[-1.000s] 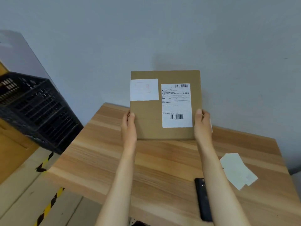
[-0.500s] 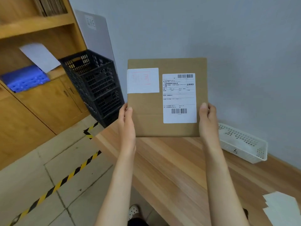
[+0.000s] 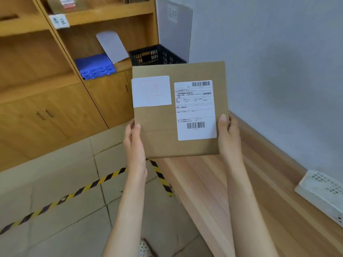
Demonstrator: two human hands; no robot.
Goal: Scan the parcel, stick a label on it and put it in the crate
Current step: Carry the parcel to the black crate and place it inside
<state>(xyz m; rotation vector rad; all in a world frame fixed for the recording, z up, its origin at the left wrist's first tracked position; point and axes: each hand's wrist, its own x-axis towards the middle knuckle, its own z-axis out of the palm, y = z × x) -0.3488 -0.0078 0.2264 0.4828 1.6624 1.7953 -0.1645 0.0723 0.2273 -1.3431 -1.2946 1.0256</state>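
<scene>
A flat brown cardboard parcel (image 3: 159, 138) is held upright in front of me, off the table's left end. It carries a printed shipping label (image 3: 194, 110) with two barcodes on its right half and a plain white label (image 3: 151, 91) at its upper left. My left hand (image 3: 134, 143) grips the parcel's lower left edge. On the lower right edge sits my right hand (image 3: 229, 137). Behind the parcel's top edge stands a black slotted crate (image 3: 154, 55), mostly hidden by it.
A wooden table (image 3: 232, 201) runs along the grey wall on the right, with a white perforated basket (image 3: 323, 191) on it. Wooden shelving and cupboards (image 3: 55, 108) fill the left, holding a blue crate (image 3: 95, 68). Black-and-yellow tape (image 3: 89, 186) marks the tiled floor.
The view has swung left, away from the tabletop and toward the shelving and the black crate. The parcel stays in both hands and now covers most of the crate.
</scene>
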